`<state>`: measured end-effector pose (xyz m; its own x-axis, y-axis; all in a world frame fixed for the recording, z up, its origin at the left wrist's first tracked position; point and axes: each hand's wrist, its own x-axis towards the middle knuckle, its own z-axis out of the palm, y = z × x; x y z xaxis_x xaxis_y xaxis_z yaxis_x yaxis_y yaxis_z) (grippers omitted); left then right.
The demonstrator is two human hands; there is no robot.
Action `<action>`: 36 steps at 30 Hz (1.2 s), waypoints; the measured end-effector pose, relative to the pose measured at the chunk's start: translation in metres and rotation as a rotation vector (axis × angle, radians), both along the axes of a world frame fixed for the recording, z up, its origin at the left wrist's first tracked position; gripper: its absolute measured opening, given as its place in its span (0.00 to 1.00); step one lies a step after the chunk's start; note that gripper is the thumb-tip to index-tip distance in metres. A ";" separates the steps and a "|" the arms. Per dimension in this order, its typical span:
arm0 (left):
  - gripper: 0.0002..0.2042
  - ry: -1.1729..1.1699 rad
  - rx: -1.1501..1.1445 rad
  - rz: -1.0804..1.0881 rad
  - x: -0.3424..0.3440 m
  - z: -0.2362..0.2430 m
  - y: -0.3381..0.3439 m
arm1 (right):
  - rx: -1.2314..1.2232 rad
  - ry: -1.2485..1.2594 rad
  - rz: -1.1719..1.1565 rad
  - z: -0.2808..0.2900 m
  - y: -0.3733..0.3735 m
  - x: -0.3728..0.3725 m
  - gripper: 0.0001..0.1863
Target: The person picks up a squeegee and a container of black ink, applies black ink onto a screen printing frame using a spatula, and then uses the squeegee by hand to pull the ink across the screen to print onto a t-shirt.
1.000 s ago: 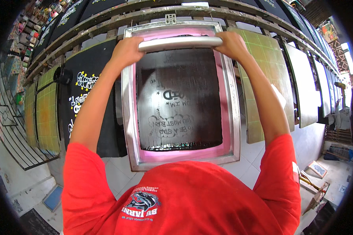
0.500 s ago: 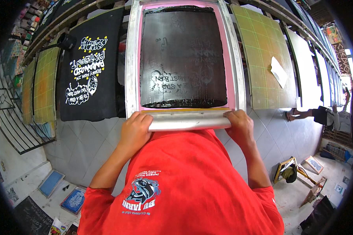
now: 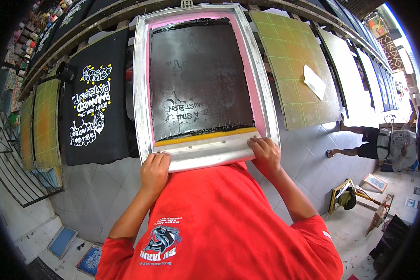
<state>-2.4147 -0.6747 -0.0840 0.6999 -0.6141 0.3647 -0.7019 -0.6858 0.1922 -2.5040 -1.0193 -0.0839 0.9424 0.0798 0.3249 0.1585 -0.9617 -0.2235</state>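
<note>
An aluminium squeegee [image 3: 209,155] with a yellow blade lies across the near end of a silk-screen frame [image 3: 260,65]. My left hand [image 3: 155,171] is closed around its left end, and my right hand [image 3: 266,156] grips its right end with fingers over the top. Between the pink borders, the mesh [image 3: 198,60] is coated in wet black ink, through which faint lettering and drawings show. A dark line of ink runs along the yellow blade. Whatever lies under the screen is hidden.
To the left, a black T-shirt [image 3: 98,135] with white and yellow print lies on a board beside a dark pot [image 3: 66,71]. Greenish boards [image 3: 296,60] stand right, one holding a white paper piece [image 3: 314,82]. Another person [image 3: 382,144] is at far right.
More of the yellow blade shows now, the squeegee having tipped in both hands' grip. The whole scene has shifted left and turned slightly in view. Both hands keep hold.
</note>
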 end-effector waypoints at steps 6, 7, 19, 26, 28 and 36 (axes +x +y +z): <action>0.12 0.108 -0.013 0.035 0.033 0.011 -0.012 | -0.003 0.023 -0.003 0.002 -0.014 0.039 0.14; 0.12 0.138 -0.027 0.016 0.037 0.018 -0.010 | -0.031 0.069 -0.007 0.012 -0.014 0.040 0.14; 0.10 0.072 0.038 0.032 0.063 0.005 -0.022 | -0.003 -0.034 0.029 0.003 -0.019 0.073 0.13; 0.12 0.000 0.033 0.023 0.167 -0.005 -0.046 | -0.029 -0.066 0.057 -0.008 -0.048 0.181 0.12; 0.13 0.003 0.055 0.015 0.199 -0.009 -0.050 | -0.033 -0.091 0.057 -0.016 -0.056 0.210 0.12; 0.11 -0.072 0.071 0.030 0.325 -0.015 -0.080 | -0.082 -0.140 0.056 -0.023 -0.089 0.337 0.14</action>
